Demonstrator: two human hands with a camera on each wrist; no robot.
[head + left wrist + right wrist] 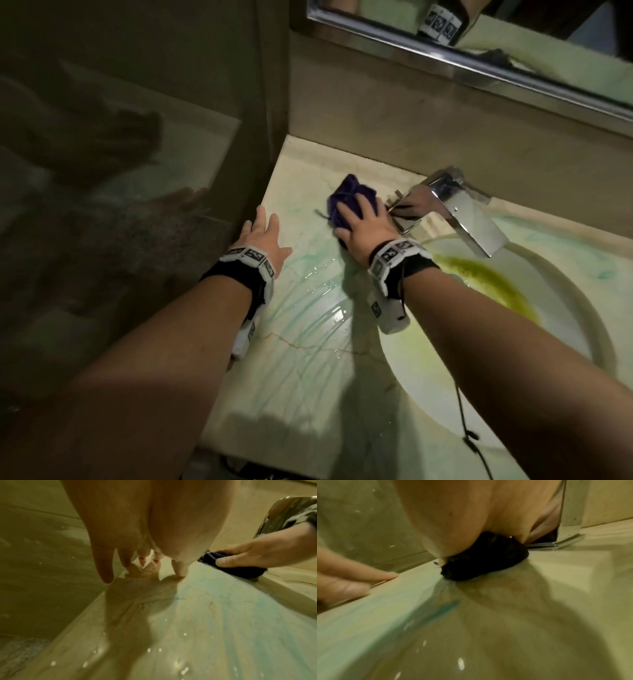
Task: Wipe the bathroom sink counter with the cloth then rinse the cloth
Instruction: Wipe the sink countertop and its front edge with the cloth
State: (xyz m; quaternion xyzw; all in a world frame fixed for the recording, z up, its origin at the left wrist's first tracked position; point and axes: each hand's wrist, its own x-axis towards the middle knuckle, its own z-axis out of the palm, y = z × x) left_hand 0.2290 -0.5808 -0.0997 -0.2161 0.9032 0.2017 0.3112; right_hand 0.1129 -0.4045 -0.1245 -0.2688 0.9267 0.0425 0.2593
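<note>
A bunched dark purple cloth [344,197] lies on the wet pale marble counter [308,342], just left of the chrome faucet [459,209]. My right hand [361,221] is on top of the cloth [240,570], fingers curved over it and thumb against its near side, pressing it onto the counter. In the right wrist view the cloth [481,566] bulges out from under the palm. My left hand [265,233] rests flat with straight fingers on the counter's left edge, against the glass panel, holding nothing. Green-blue streaks and water drops cover the counter [205,615].
The sink basin [534,342] lies to the right, with a yellow-green stain under the spout. A glass panel [120,205] bounds the counter on the left, a wall and mirror [513,51] at the back. A black cable [462,421] hangs from my right wrist over the basin.
</note>
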